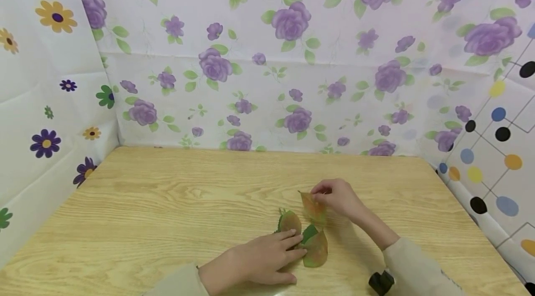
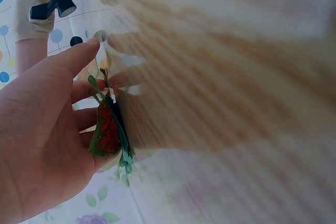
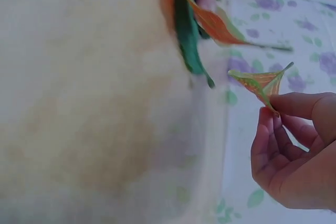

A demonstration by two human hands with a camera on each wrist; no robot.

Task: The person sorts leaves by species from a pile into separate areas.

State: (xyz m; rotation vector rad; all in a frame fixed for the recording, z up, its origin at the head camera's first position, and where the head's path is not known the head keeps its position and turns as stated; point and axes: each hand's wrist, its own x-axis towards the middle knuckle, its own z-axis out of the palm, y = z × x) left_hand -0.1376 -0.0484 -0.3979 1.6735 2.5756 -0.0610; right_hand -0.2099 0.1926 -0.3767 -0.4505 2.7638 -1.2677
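Observation:
Between thumb and fingertips, my right hand (image 1: pixel 340 198) pinches an orange-green leaf (image 1: pixel 312 207) by its edge, held just above the table. The right wrist view shows that leaf (image 3: pixel 262 85) curled, with a thin stem. My left hand (image 1: pixel 261 259) lies with extended fingers over a small group of leaves. In that group are a reddish leaf with a green edge (image 1: pixel 291 221), a dark green leaf (image 1: pixel 309 233) and a larger orange-green leaf (image 1: pixel 316 249). The left fingers hide part of the group. In the left wrist view a red-and-green leaf (image 2: pixel 106 129) stands beside the left fingers.
A wood-grain table (image 1: pixel 167 212) carries the leaves. Behind it hangs a white cloth with purple roses (image 1: pixel 259 101); patterned cloths flank both sides. A black camera mount (image 1: pixel 381 282) sits at the right sleeve.

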